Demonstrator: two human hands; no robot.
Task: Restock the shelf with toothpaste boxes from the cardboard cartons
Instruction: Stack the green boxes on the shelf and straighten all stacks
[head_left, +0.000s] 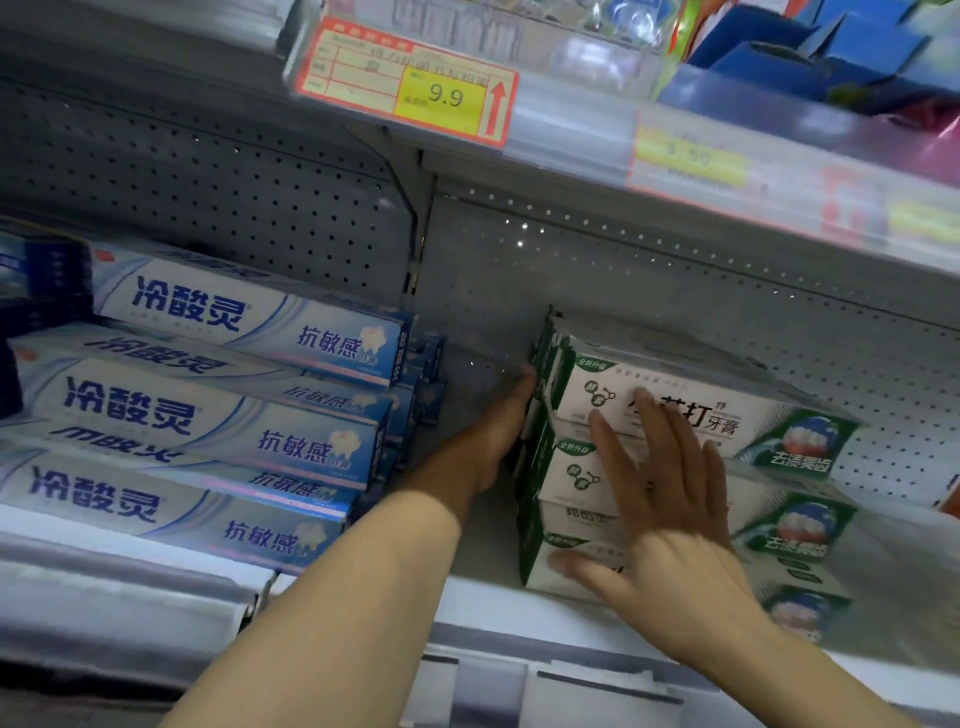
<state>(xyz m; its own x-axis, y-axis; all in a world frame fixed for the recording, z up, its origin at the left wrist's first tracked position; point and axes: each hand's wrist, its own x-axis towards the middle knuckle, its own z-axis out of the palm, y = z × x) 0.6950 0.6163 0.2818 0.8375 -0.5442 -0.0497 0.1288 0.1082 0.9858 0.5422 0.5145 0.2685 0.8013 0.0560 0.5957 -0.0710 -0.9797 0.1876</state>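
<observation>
Head view: a stack of white-and-green toothpaste boxes (670, 415) sits on the shelf (488, 597), lying lengthwise, with its back against the perforated back panel (519, 291). The right hand (670, 519) lies flat against the front faces of the stack; its fingers (608, 447) are straight and spread, reaching up over the top two boxes, while the thumb touches the front of the lowest box near its left corner. The left hand (498, 431) reaches deeper into the shelf and presses against the left end of the same stack; its fingers are hidden behind the boxes' end, so whether they are straight or curled cannot be told.

To the left, across a bare gap of shelf, stands a stack of blue-and-white toothpaste boxes (218, 395), well apart from the green stack and touched by neither hand. On the edge of the shelf above hangs a red-and-yellow price tag (415, 83) reading 9.9, and beside it to the right a blurred yellow label (685, 156). Blue packages (810, 47) rest on that upper shelf at the top right.
</observation>
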